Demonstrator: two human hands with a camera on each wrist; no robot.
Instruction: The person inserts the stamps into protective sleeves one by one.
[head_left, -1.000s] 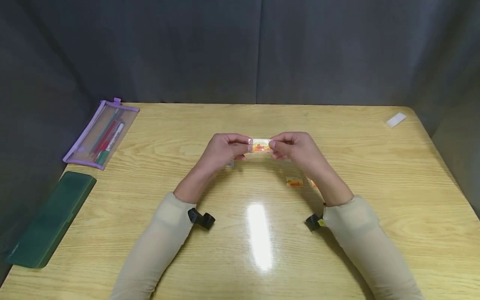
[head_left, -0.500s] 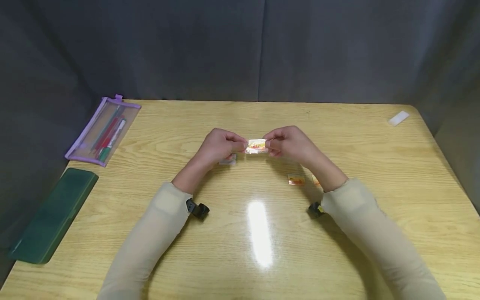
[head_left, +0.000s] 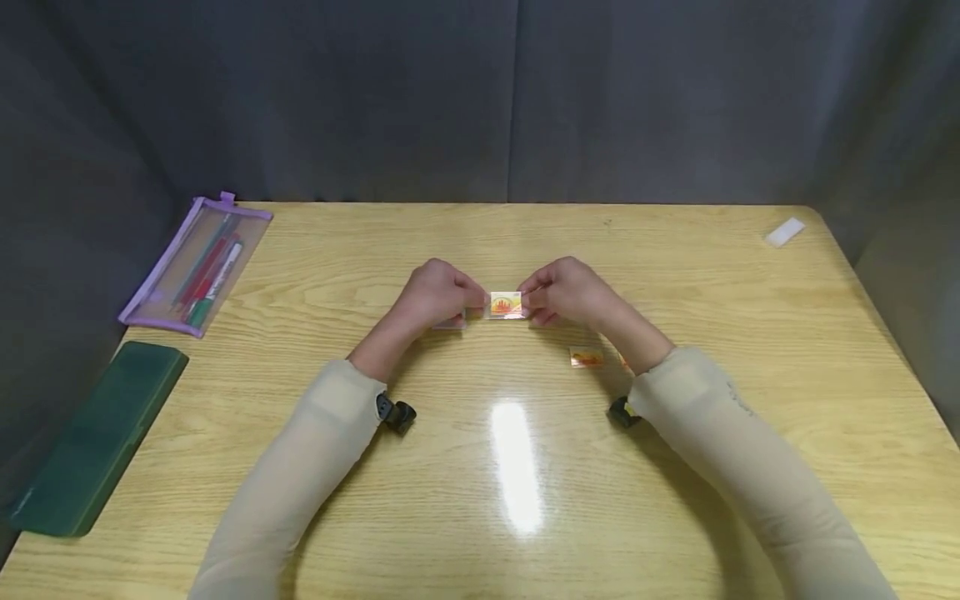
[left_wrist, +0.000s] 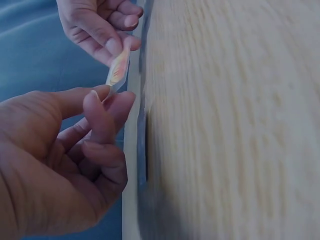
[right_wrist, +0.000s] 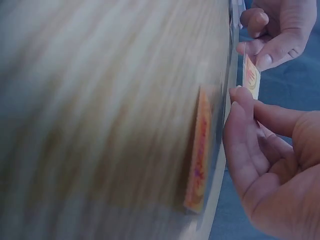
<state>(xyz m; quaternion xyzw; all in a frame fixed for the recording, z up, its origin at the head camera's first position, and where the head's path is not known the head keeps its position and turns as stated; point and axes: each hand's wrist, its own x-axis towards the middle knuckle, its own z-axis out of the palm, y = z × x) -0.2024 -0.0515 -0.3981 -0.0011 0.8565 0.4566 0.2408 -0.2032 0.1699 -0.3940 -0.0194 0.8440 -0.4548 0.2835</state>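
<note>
— What is in your hands, and can you read anything on it?

— A small packet (head_left: 506, 304), white at its edges with an orange and yellow print in the middle. My left hand (head_left: 438, 296) pinches its left end between thumb and forefinger, my right hand (head_left: 566, 292) pinches the right end the same way, and the other fingers of both are curled in. It hangs between them just above the wooden table (head_left: 750, 350), near the middle. The print is too small and blurred to read; I can make out no brand or word in any view.

— Anything else like it nearby?

— Yes. A second orange packet (head_left: 586, 357) lies flat on the table just beside my right wrist, and the edge of another one (head_left: 622, 361) peeks out at my sleeve, mostly hidden. A pale piece (head_left: 450, 323) lies under my left hand, too covered to identify.

— And further out?

— At the far left, a clear pencil pouch with purple trim (head_left: 197, 265) holding red and green pens. Nearer to me, at the left edge, a dark green case (head_left: 97, 437), closed. At the far right corner, a small white block (head_left: 783, 232), well apart from everything. Nothing readable on any of them
</note>
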